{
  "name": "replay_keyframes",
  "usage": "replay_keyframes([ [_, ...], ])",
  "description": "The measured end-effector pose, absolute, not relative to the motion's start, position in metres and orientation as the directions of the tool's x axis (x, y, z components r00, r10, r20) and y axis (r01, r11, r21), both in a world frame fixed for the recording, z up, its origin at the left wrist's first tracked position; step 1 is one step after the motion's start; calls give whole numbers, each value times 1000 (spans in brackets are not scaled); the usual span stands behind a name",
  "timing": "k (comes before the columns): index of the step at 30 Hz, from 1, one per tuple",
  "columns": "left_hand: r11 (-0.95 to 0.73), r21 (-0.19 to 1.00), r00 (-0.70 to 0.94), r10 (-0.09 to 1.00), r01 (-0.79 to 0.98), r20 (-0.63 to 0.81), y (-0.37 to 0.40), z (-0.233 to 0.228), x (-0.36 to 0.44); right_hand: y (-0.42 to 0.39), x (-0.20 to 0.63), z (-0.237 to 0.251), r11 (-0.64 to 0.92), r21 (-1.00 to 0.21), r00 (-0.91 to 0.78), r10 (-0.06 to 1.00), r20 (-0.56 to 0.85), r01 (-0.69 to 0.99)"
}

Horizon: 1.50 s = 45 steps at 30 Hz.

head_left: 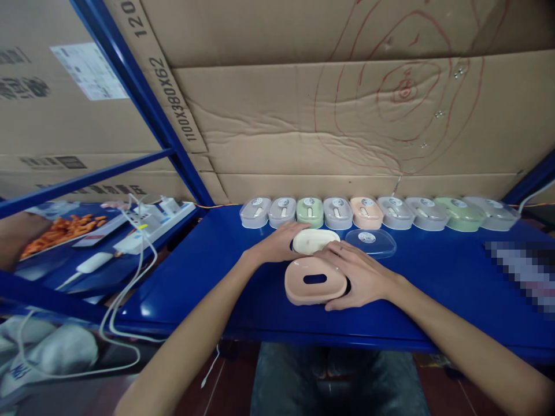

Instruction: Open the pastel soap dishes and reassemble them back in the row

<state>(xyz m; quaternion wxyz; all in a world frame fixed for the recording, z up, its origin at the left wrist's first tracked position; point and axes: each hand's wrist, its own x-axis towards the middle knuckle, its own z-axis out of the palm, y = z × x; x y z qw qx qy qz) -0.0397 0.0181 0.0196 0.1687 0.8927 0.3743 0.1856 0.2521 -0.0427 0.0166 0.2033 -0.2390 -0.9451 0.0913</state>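
Nine lidded rounded plastic boxes in grey, green and peach are standing in a row along the back of the glossy blue table, each showing a round sticker with print too small to read; in front of them a pinkish-peach oval plastic dish with a dark slot is sitting near the table's front edge; just behind it a cream-white oval plastic insert is lying between the hands; the left hand is curving its fingers at the insert's left end, though whether they are gripping cannot be told; the right hand is spreading thumb and fingers wide, the thumb touching the dish's right end and the fingers reaching the insert's right end, the firmness of any hold being unclear; a clear oval plastic lid with an unreadable round sticker is lying just beyond the right hand; behind the table, a brown cardboard strip is showing "1100X380X62" and "120"; a large brown cardboard sheet is bearing hand-drawn red rings; a white paper label on the left is carrying illegible print
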Motion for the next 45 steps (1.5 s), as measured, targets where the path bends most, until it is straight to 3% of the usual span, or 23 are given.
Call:
replay_keyframes([
  [18, -642, 415, 615, 758, 644, 217, 23, 15, -48, -40, 252, 25, 884, -314, -776, 459, 434, 347],
  [23, -647, 446, 644, 743, 619, 184, 21, 22, -46, -27, 267, 24, 852, -380, -637, 522, 568, 360],
  [27, -627, 467, 631, 757, 624, 173, 15, 28, -41, -17, 275, 21, 818, -357, -508, 564, 651, 451],
  [40, -641, 521, 648, 734, 564, 203, 10, 32, -35, -10, 274, 9, 751, -316, -549, 646, 530, 580],
  [45, -633, 531, 633, 744, 564, 215, 9, 35, -33, -10, 271, 9, 761, -266, -587, 633, 505, 592],
])
